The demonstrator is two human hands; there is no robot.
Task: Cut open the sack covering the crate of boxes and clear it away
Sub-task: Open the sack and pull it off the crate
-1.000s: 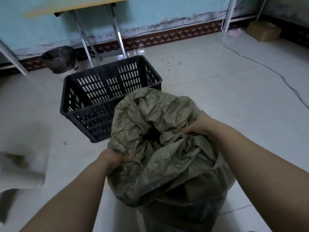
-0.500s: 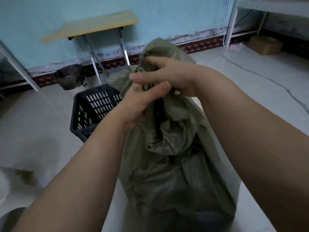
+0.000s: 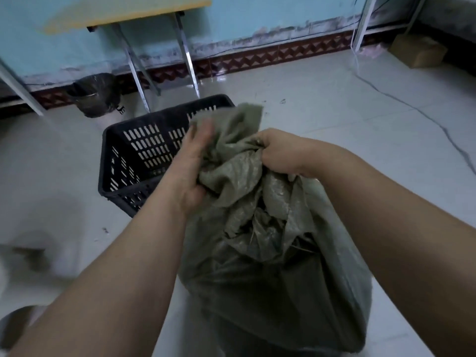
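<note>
A crumpled olive-green woven sack (image 3: pixel 270 253) stands in front of me on the floor, bunched at its top. My right hand (image 3: pixel 279 153) is closed on the gathered top edge of the sack. My left hand (image 3: pixel 192 171) presses against the sack's left folds, its fingers blurred and partly apart on the fabric. Just behind the sack sits a black slotted plastic crate (image 3: pixel 144 161), and the part of its inside that I see holds nothing. What the sack covers is hidden.
A yellow-topped folding table (image 3: pixel 123 14) stands against the blue wall. A black-lined bin (image 3: pixel 95 95) sits beside its legs. A cardboard box (image 3: pixel 417 50) lies at the far right by a white frame. A cable (image 3: pixel 412 109) runs across the pale tiled floor.
Both hands have dropped from chest height, bringing the sack's gathered top down with them. The left hand has shifted from a pinch near the right hand to the sack's left side.
</note>
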